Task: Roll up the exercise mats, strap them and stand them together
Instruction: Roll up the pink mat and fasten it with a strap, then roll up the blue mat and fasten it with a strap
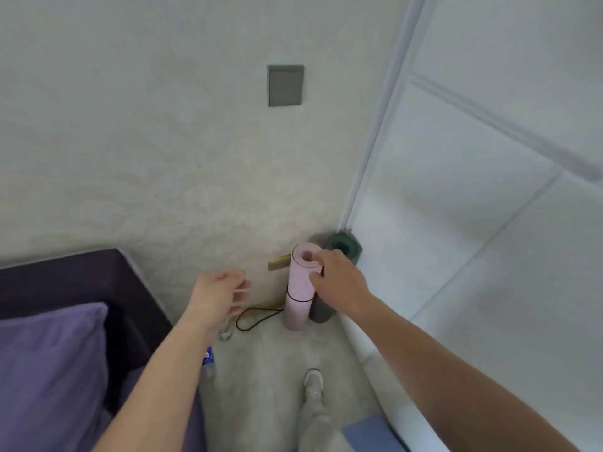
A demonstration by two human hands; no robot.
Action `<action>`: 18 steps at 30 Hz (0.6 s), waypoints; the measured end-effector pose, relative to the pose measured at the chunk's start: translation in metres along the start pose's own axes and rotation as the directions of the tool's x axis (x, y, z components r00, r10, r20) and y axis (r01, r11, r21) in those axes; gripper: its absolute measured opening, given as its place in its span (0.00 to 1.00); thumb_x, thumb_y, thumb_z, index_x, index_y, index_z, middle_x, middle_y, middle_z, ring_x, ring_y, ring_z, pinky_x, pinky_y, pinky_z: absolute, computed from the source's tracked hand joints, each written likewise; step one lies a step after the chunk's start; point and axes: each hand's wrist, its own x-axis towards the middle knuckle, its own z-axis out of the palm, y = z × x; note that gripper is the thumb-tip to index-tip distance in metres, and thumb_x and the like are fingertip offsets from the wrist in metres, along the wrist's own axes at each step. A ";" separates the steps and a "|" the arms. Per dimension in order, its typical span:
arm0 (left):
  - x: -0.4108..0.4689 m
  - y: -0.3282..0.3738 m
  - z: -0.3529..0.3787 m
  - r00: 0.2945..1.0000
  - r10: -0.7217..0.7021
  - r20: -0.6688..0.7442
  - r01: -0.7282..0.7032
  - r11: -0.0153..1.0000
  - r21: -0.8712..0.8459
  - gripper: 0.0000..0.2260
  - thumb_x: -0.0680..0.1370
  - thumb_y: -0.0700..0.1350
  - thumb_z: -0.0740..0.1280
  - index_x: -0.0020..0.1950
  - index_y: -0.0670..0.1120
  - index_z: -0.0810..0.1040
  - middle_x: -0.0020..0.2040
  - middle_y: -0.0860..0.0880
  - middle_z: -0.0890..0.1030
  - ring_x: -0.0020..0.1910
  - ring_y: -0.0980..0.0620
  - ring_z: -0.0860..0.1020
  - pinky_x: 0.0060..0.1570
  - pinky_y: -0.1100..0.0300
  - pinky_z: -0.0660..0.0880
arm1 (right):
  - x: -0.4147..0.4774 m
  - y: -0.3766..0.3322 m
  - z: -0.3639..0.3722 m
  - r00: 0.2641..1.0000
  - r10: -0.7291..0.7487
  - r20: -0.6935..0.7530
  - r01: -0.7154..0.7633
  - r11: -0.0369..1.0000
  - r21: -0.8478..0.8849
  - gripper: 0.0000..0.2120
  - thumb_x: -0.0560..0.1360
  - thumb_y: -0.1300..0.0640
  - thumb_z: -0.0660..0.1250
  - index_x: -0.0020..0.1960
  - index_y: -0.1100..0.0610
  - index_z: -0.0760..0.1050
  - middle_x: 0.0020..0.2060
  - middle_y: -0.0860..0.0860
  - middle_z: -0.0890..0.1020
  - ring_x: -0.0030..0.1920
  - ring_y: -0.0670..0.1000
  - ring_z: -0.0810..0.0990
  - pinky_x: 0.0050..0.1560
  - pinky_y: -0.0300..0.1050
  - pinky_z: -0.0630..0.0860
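Mats are seen standing upright in the corner of the room, where the patterned wall (163, 141) meets a white panelled surface (489, 223). The pink mat (298, 288) is rolled and bound by a dark strap (298, 300) around its lower half; its spiral end is turned upward. Just beside it, at 3 o'clock, a grey mat (321, 309) is stood on the floor (277, 353), and a dark green mat (342, 246) is placed at 1 o'clock, tight in the corner.

The right hand (336, 278) is closed on the top rim of the pink mat, with the fingers curled over its edge. The left hand (218, 296) is held in the air at 9 o'clock from the pink mat, apart from it, with the fingers loosely spread; whether anything is pinched in it cannot be told.

A black cord (257, 316) is looped on the floor between the left hand and the pink mat. A grey plate (285, 85) is fixed to the wall at 12 o'clock. A purple cushion (49, 370) is seen at 8 o'clock, and a shoe (314, 381) at 6 o'clock.
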 end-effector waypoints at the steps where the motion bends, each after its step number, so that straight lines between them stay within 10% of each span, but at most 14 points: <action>1: -0.029 -0.001 -0.004 1.000 0.015 0.016 -0.016 1.000 0.009 0.06 0.82 0.42 0.63 0.50 0.44 0.79 0.49 0.43 0.83 0.45 0.45 0.80 0.40 0.56 0.73 | -0.030 -0.005 -0.008 1.000 0.010 -0.010 -0.010 1.000 -0.005 0.19 0.78 0.54 0.60 0.68 0.51 0.71 0.63 0.52 0.72 0.60 0.56 0.76 0.57 0.50 0.73; 18: -0.299 -0.062 0.159 0.819 0.012 0.573 -0.207 0.939 0.276 0.06 0.81 0.43 0.64 0.51 0.44 0.80 0.47 0.45 0.85 0.43 0.46 0.83 0.49 0.49 0.77 | -0.393 0.111 -0.084 0.814 0.513 -0.272 -0.454 0.855 0.251 0.14 0.78 0.52 0.60 0.62 0.50 0.76 0.58 0.48 0.78 0.57 0.51 0.77 0.56 0.47 0.73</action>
